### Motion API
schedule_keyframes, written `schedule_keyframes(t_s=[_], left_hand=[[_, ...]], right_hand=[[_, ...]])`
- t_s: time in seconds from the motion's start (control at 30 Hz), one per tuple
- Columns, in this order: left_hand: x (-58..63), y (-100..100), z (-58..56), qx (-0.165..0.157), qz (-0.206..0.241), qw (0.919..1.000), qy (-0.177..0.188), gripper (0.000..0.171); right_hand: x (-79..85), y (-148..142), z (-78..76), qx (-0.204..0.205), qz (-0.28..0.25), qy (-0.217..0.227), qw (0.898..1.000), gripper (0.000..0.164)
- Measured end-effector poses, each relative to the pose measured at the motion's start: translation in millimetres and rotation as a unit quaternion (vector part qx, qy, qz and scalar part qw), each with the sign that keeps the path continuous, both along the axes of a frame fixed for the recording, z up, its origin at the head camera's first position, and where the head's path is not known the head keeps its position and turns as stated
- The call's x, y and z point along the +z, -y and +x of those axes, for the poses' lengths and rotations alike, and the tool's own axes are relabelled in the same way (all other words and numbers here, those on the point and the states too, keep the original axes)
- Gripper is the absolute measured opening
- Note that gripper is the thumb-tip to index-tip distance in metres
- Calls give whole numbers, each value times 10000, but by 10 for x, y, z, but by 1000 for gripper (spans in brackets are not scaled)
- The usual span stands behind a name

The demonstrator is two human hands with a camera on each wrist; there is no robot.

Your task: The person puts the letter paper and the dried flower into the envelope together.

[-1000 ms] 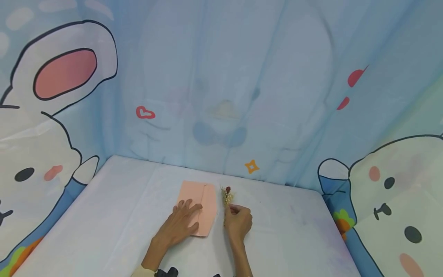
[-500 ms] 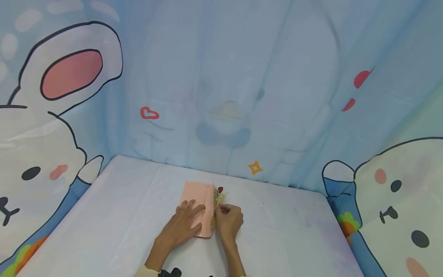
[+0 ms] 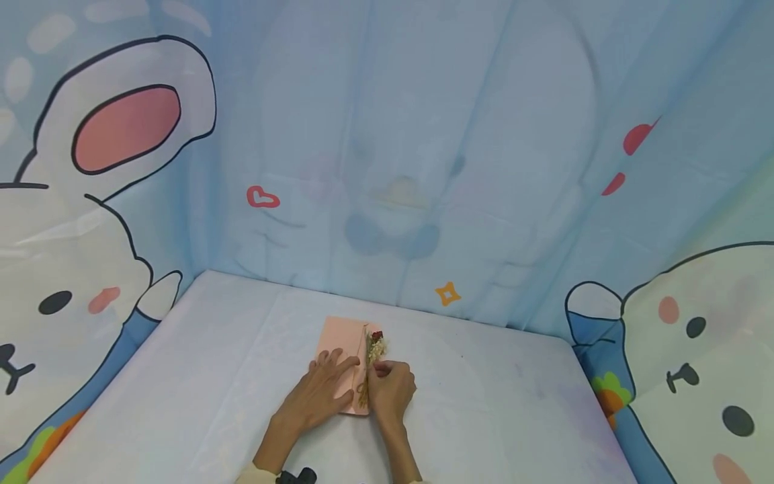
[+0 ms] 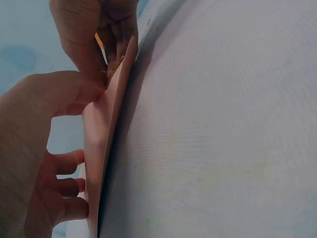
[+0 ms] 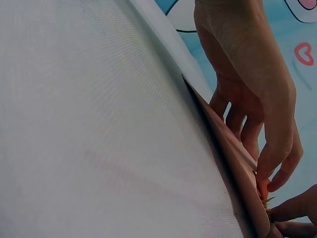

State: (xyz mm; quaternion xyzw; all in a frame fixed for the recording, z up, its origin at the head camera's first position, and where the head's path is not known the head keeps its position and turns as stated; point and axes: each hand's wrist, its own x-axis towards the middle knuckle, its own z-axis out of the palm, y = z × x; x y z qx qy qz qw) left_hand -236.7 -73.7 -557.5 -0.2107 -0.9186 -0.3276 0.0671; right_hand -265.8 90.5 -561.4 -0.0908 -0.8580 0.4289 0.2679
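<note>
A pink envelope (image 3: pixel 343 330) lies on the white-covered table. My left hand (image 3: pixel 319 392) rests on it with spread, straight fingers, pressing it down. My right hand (image 3: pixel 391 392) pinches a small bunch of dried flowers (image 3: pixel 376 347), with a dark red bloom at its top, over the envelope's right side along the flap edge. In the left wrist view, the fingertips of my left hand (image 4: pixel 69 191) touch the envelope (image 4: pixel 100 131), while the right hand (image 4: pixel 94 29) is at its far end. The right wrist view shows the envelope (image 5: pixel 233 153) edge-on, slightly raised off the cloth.
White cloth covers the table (image 3: pixel 484 403) around the hands. Behind it hangs a light blue curtain (image 3: pixel 387 134) printed with cartoon animals, reaching the table's back edge. A black wrist device (image 3: pixel 297 476) shows at the left sleeve.
My right hand has moved left with the dried flowers, from beside the envelope to over its right side. My left hand has stayed on the envelope.
</note>
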Motion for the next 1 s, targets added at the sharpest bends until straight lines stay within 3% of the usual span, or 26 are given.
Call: schedule_keyframes(t_s=[0.33, 0.57, 1.0], left_hand=[[-24, 14, -12, 64, 28, 10000, -37, 55], [-43, 9, -27, 36, 259, 9993, 266, 58], [-56, 2, -54, 82, 193, 9998, 43, 57]], right_hand=[[41, 60, -42, 171, 96, 228, 9995, 9], [91, 121, -48, 515, -82, 389, 9979, 9], [86, 129, -89, 1029, -443, 1106, 9875, 4]])
